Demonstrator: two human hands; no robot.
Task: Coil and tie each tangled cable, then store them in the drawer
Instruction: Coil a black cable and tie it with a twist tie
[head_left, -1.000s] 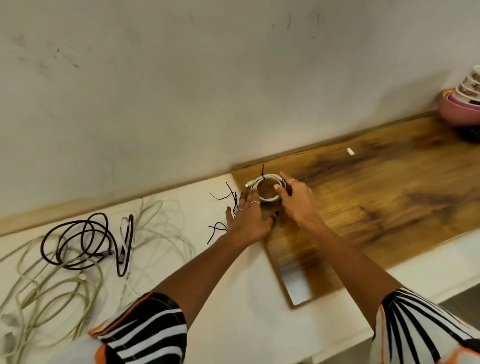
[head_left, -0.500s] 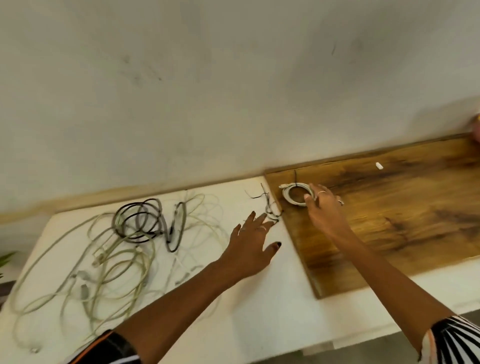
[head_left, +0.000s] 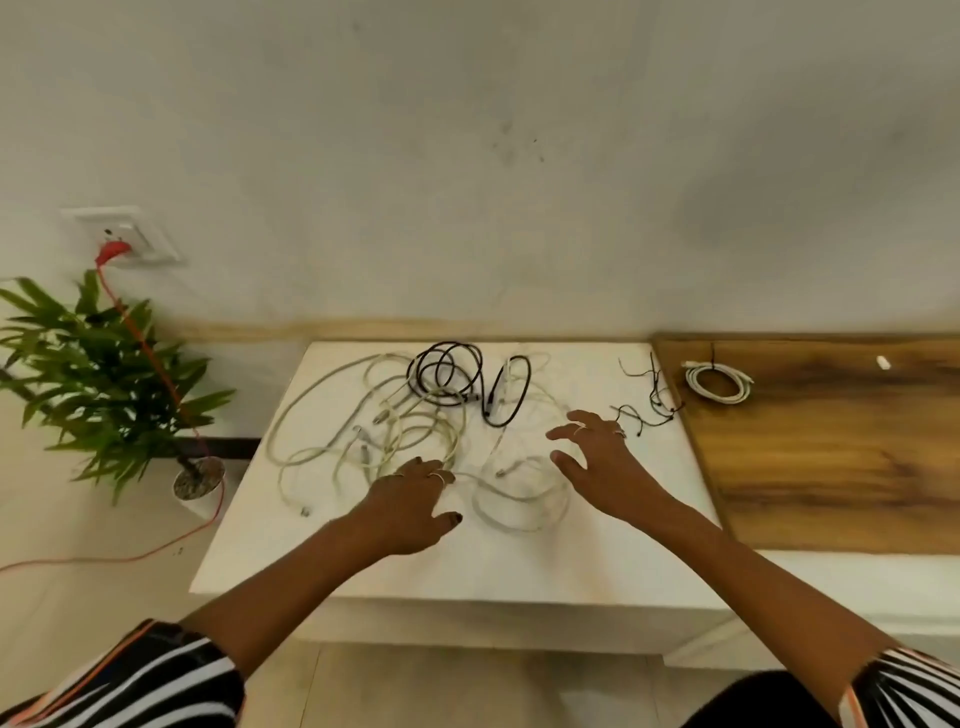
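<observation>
Tangled cables (head_left: 395, 431) sprawl on the white table (head_left: 467, 566), left hand (head_left: 410, 504) resting on them loosely, right hand (head_left: 602, 462) spread wide, holding nothing.

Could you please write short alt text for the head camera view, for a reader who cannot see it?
Two bare hands, left hand and right hand, reach over tangled pale cables and a black cable on a white table. One coiled white cable lies tied on the wooden board at right.

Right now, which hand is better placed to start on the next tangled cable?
Left, probably. The left hand already rests its fingers on the tangled pale grey cables; the right hand hovers open, fingers spread, touching nothing visible.
</observation>
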